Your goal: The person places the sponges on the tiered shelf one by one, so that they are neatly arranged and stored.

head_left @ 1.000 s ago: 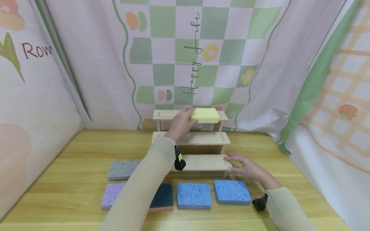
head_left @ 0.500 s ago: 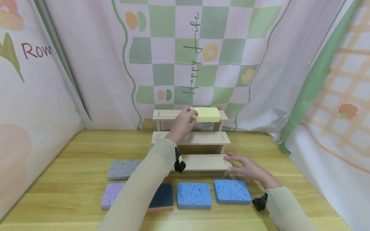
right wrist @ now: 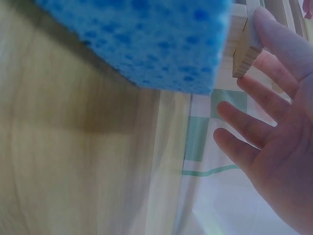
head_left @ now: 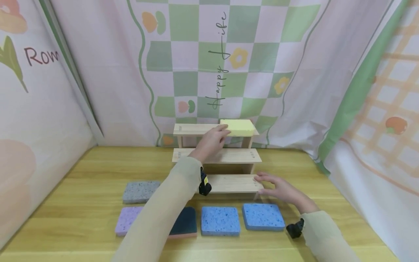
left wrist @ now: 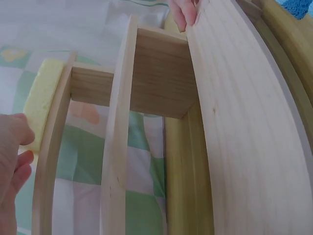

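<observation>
A pale yellow sponge (head_left: 240, 128) lies flat at the right end of the top step of a three-step wooden display stand (head_left: 229, 183). My left hand (head_left: 211, 143) reaches over the middle step, its fingertips touching the sponge's left end. In the left wrist view, those fingers are beside the near end of the yellow sponge (left wrist: 43, 100). At the stand's right side, my right hand (head_left: 281, 190) holds the end of the lowest step's board. The right wrist view shows its thumb and index finger at the board's end (right wrist: 247, 58) and the other fingers spread.
Two blue sponges (head_left: 220, 221) (head_left: 263, 217) lie in front of the stand. A dark sponge (head_left: 184, 221), a purple sponge (head_left: 127, 220) and a grey sponge (head_left: 139, 191) lie to the left, partly behind my left forearm. A patterned curtain (head_left: 214, 65) hangs behind the stand.
The yellow sponge has shifted right along the top step, and my left hand has followed it. Its fingers have gone from gripping the sponge's end to touching it. My right hand has stayed put.
</observation>
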Motion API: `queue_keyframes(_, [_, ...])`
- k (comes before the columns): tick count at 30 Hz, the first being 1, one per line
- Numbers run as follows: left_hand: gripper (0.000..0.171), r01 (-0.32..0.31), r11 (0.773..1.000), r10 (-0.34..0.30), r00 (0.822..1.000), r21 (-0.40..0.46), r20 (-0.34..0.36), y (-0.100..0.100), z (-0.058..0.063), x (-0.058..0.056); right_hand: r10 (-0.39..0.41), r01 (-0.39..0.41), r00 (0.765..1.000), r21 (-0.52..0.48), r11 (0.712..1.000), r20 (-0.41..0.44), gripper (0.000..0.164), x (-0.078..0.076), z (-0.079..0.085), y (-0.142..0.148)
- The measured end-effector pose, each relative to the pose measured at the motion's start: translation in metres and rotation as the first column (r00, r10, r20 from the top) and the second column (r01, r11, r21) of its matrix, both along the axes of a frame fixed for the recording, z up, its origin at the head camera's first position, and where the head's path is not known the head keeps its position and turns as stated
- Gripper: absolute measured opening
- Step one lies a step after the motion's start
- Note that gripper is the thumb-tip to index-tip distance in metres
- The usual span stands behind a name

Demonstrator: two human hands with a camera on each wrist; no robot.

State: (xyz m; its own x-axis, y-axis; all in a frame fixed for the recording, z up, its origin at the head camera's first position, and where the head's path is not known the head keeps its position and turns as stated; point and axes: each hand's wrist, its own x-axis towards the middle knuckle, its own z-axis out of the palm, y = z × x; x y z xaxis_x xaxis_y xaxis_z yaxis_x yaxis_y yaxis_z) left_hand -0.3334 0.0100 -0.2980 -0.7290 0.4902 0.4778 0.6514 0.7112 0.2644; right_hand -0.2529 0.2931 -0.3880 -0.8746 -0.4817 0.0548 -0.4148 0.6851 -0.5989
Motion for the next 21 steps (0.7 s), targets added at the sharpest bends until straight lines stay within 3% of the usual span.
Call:
queue_keyframes(11, [0.046,0.031,0.997,-0.031,1.000,-0.074,0.000,0.0067,-0.0013,0.0015,-0.005,0.005,1.000,0.003,1.000,0.002,0.055,0.0000,0.0004,0.0002])
queue_keyframes(21, [0.052,0.010,0.992,-0.005,0.999,-0.123,0.043,0.0099,-0.0007,0.0010,-0.006,0.006,1.000,-0.007,1.000,-0.001,0.055,0.0004,0.0004,0.0000])
